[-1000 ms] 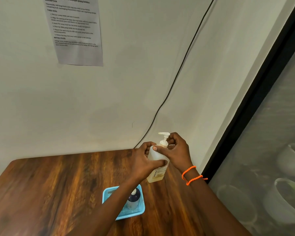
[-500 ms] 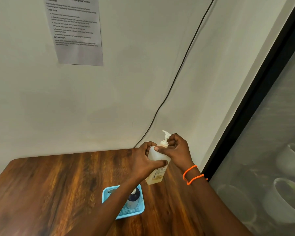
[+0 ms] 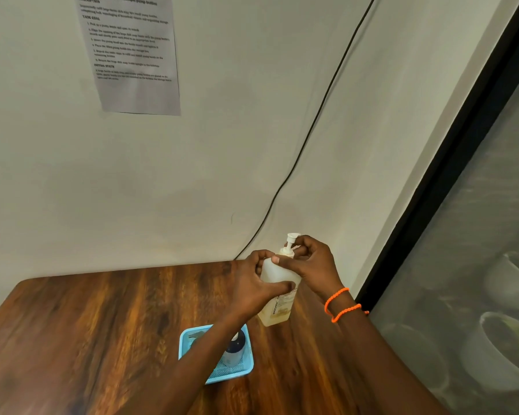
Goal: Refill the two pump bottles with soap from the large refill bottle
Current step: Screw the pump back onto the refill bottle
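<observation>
Printed sheet [image 3: 132, 55] on wall; black cable [image 3: 312, 124]; wooden table [image 3: 87, 339].

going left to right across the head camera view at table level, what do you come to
Blue basket → left hand → pump bottle → right hand → orange bracelets → dark window frame. The small dark bottle inside the basket overlaps the left forearm, so I leave it out.

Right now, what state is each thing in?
Pump bottle: upright on the table, pump head on, soap low.
Left hand: grips the bottle's body.
Right hand: fingers pinch the pump collar.
Blue basket: on the table, holding a dark bottle.
</observation>
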